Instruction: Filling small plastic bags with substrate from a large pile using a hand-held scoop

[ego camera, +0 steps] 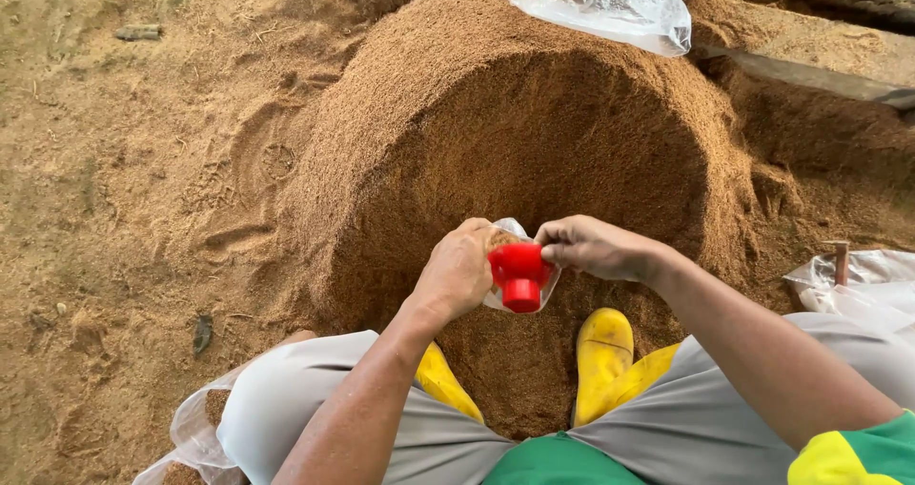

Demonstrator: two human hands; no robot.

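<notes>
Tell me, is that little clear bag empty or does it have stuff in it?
It has stuff in it. Brown sawdust shows inside the clear bag behind the red funnel.

Red plastic funnel (519, 273) in clear bag (515, 230)

A funnel (520, 275) sits between both hands, before the sawdust mound (515, 132), above the boots (602, 352).

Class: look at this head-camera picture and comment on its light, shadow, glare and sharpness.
Head view: warm, soft daylight; the scooped hollow of the sawdust pile lies in shade, darkest near the hands; mild glare on the clear plastic bag at the top; the left hand, right hand and red funnel are sharp, with slight wide-angle stretch at the edges.
</notes>
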